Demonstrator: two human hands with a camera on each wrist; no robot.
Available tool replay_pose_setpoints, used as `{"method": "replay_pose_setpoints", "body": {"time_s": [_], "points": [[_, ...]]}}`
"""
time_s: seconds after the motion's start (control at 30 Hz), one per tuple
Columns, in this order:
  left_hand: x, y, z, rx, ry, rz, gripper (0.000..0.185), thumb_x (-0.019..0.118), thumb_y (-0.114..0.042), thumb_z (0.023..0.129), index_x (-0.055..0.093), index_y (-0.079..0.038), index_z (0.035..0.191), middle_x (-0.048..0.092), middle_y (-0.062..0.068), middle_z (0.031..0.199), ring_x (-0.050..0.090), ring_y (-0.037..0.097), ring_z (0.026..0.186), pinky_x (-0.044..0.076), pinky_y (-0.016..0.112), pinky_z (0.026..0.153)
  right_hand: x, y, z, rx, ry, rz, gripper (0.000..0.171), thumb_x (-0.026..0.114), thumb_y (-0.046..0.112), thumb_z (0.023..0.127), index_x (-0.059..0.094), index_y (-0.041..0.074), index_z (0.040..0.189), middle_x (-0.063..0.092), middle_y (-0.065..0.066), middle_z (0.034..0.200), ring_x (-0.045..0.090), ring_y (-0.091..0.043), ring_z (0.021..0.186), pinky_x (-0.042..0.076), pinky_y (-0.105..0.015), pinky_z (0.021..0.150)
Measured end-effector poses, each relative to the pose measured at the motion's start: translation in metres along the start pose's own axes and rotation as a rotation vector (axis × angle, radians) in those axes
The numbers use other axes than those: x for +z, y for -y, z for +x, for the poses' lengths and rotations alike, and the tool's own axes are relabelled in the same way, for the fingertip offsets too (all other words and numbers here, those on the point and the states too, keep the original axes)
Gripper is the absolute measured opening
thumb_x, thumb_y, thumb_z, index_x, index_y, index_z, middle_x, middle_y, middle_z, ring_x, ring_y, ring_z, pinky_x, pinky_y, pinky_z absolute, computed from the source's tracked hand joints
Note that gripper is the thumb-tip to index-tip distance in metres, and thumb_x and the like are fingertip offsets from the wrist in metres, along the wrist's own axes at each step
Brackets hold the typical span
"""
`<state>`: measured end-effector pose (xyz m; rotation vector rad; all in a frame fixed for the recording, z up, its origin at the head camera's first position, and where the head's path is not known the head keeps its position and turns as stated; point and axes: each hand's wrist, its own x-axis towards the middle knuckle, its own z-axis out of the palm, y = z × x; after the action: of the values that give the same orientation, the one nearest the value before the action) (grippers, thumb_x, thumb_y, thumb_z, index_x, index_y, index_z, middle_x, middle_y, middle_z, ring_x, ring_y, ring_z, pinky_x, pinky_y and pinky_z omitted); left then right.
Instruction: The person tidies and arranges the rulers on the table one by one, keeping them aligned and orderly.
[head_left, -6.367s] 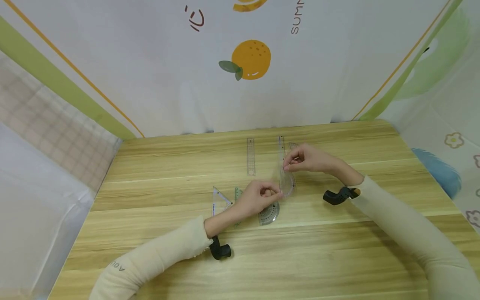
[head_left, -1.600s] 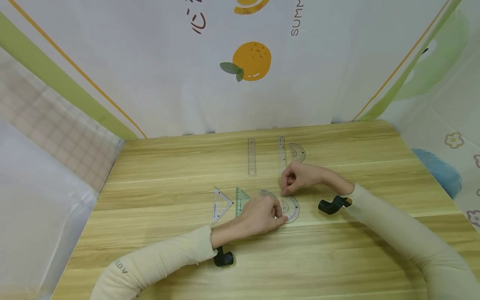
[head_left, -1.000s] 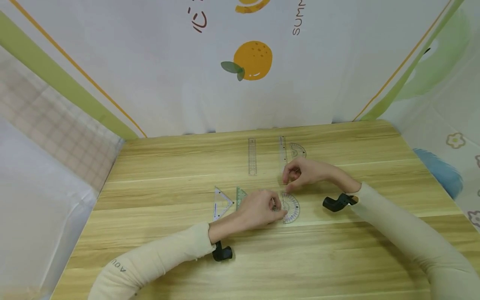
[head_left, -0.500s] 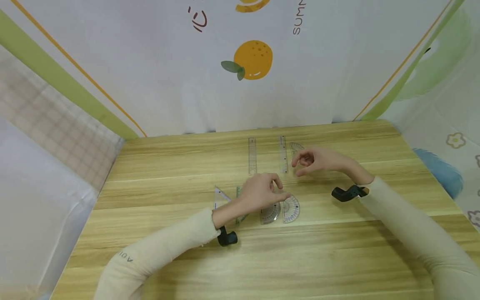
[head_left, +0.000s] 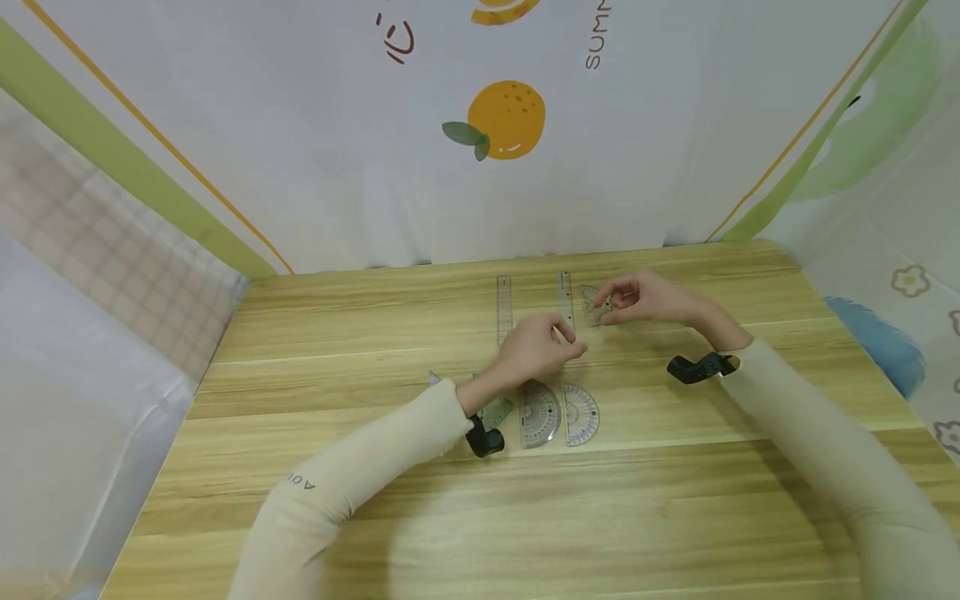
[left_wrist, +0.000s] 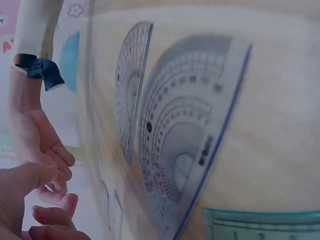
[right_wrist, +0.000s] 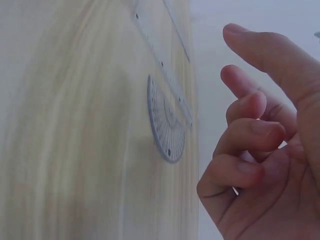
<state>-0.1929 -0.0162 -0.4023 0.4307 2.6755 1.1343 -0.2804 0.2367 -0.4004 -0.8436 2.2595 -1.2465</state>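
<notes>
My left hand point(head_left: 536, 346), fingers loosely bent and holding nothing, hovers between the left ruler point(head_left: 504, 308) and the right ruler point(head_left: 566, 292). My right hand point(head_left: 645, 300) hangs beside the small protractor point(head_left: 592, 315), partly covering it; the right wrist view has its fingers apart from the small protractor point(right_wrist: 167, 127). Nearer me lie a large clear protractor point(head_left: 540, 417) and another protractor point(head_left: 582, 415), side by side with their straight edges to the left. A green set square point(head_left: 498, 412) is partly hidden by my left wrist.
Only the tip of a second set square point(head_left: 433, 379) shows behind my left sleeve. The wooden table point(head_left: 675, 517) ends at a white curtain point(head_left: 645, 167) printed with an orange. A black wrist mount point(head_left: 701, 367) sticks out under each forearm.
Both hands let go of the right-hand protractor, which stays flat beside the large one. They have lifted and moved away from me, the right hand toward the small protractor, the left toward the rulers.
</notes>
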Motion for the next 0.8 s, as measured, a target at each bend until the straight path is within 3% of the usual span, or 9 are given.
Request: {"method": "replay_pose_setpoints", "body": {"time_s": [0.57,0.8], "points": [[0.009,0.004,0.033,-0.086,-0.091,0.046,0.023,0.077,-0.040,0.091,0.071,-0.018,0.097,0.063,-0.008,0.066,0.054,0.009,0.055,0.040,0.026,0.048,-0.016,-0.011,0.017,0.090,-0.083,0.004,0.034,0.075,0.009,0.094,0.066,-0.005,0.124,0.052,-0.009,0.076,0.042,-0.016,0.066,0.037,-0.029,0.061],[0.015,0.005,0.043,-0.061,-0.117,0.058,0.025,0.078,-0.039,0.091,0.069,-0.017,0.099,0.062,-0.007,0.070,0.054,0.010,0.058,0.044,0.028,0.051,-0.018,-0.013,0.026,0.101,-0.101,-0.041,0.035,0.076,0.013,0.094,0.068,-0.002,0.124,0.058,-0.016,0.082,0.051,-0.029,0.074,0.043,-0.038,0.068]]}}
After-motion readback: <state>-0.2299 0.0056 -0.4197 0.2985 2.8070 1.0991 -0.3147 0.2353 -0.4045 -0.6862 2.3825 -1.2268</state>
